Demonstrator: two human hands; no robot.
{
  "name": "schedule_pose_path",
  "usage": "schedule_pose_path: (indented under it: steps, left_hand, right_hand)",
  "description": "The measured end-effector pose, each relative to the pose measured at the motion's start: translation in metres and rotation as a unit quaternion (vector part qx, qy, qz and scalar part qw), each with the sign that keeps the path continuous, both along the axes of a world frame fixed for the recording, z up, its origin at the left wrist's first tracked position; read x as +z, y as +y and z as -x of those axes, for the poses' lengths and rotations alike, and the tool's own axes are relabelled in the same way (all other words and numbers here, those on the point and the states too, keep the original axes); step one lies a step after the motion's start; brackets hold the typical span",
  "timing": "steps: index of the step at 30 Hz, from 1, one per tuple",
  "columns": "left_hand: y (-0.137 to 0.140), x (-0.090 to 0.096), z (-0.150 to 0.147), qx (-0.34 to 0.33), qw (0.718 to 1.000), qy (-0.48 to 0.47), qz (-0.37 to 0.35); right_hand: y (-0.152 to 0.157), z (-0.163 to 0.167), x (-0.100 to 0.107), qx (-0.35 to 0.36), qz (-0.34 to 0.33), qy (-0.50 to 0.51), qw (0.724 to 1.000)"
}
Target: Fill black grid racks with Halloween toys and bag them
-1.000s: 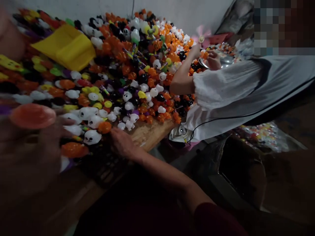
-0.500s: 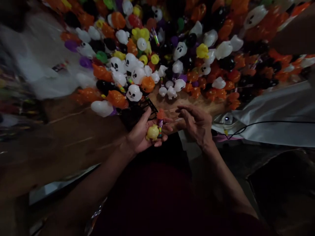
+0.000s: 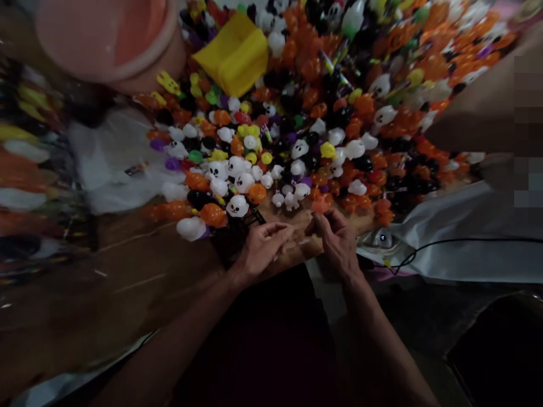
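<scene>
At the brown wooden table [image 3: 169,265], the left hand [image 3: 263,249] is curled and the right hand [image 3: 340,243] adjoins an orange plastic toy [image 3: 320,203]; neither grip's hold is determinable.

Pink tub [image 3: 146,59] upper left; black cable [image 3: 475,239] at right.

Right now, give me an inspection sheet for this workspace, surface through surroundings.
Surface: brown table, marked with light streaks.
Job's things: small toys heaped, mostly orange, white and black; orange piece by the right hand, grip unclear.
Clutter: yellow object on the heap, whitish plastic sheet, pink tub.
Hands: left hand close to the right hand; anything inside hidden.
Cables: black cable by white fabric.
Surroundings: another person's arm, upper right.
</scene>
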State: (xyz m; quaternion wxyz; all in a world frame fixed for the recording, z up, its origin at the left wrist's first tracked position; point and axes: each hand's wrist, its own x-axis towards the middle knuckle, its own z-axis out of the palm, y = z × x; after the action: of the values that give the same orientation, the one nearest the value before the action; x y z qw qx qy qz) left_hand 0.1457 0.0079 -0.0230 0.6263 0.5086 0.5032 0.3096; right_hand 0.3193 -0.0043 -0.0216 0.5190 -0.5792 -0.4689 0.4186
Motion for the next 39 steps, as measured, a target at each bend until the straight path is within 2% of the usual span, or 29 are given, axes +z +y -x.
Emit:
schedule_pose_path:
  steps: [1,3,4,6,9,11,12,15,19,21,23,26,30,33,36,39]
  left_hand:
    - [0.005,-0.004,-0.005,0.010,0.993,0.078,-0.090]
    - [0.016,-0.011,-0.015,0.019,0.945,0.222,-0.240]
    - [0.022,-0.015,-0.019,0.019,0.919,0.273,-0.285]
    - [0.032,-0.022,-0.020,0.016,0.892,0.322,-0.316]
    - [0.035,-0.029,-0.009,-0.004,0.874,0.358,-0.328]
    - [0.031,-0.032,0.005,-0.034,0.862,0.377,-0.336]
    - [0.028,-0.032,0.012,-0.049,0.857,0.385,-0.340]
    - [0.023,-0.027,0.028,-0.084,0.846,0.395,-0.347]
    - [0.032,-0.008,0.024,-0.120,0.852,0.417,-0.294]
    - [0.042,0.001,0.013,-0.106,0.861,0.426,-0.258]
    - [0.050,0.004,0.001,-0.070,0.871,0.417,-0.252]
    - [0.055,-0.005,-0.012,-0.041,0.866,0.414,-0.278]
    - [0.054,-0.028,-0.016,-0.051,0.811,0.484,-0.325]
    - [0.053,-0.036,-0.016,-0.043,0.774,0.515,-0.365]
    - [0.048,-0.030,-0.019,-0.028,0.767,0.509,-0.389]
    - [0.031,-0.017,-0.016,-0.048,0.779,0.476,-0.405]
  right_hand:
    - [-0.002,-0.004,-0.006,-0.006,0.007,-0.032,0.999]
    - [-0.006,-0.008,-0.019,-0.017,-0.004,-0.121,0.993]
    - [-0.008,-0.009,-0.026,-0.019,-0.023,-0.178,0.984]
    - [-0.006,-0.009,-0.038,-0.015,-0.069,-0.309,0.949]
    - [0.005,-0.001,-0.046,-0.005,-0.108,-0.481,0.870]
    - [0.017,0.008,-0.047,-0.006,-0.115,-0.549,0.828]
    - [0.023,0.014,-0.047,-0.005,-0.116,-0.566,0.816]
    - [0.041,0.026,-0.044,0.008,-0.103,-0.568,0.816]
    - [0.051,0.023,-0.032,0.071,-0.093,-0.487,0.865]
    - [0.052,0.013,-0.021,0.115,-0.099,-0.437,0.887]
    - [0.054,0.002,-0.008,0.141,-0.113,-0.400,0.899]
    - [0.066,-0.008,0.009,0.124,-0.140,-0.388,0.903]
    - [0.104,-0.004,0.021,0.049,-0.190,-0.417,0.888]
    - [0.140,0.005,0.030,0.001,-0.229,-0.445,0.866]
    - [0.178,0.005,0.049,-0.041,-0.220,-0.508,0.831]
    - [0.212,-0.009,0.074,-0.132,-0.204,-0.584,0.775]
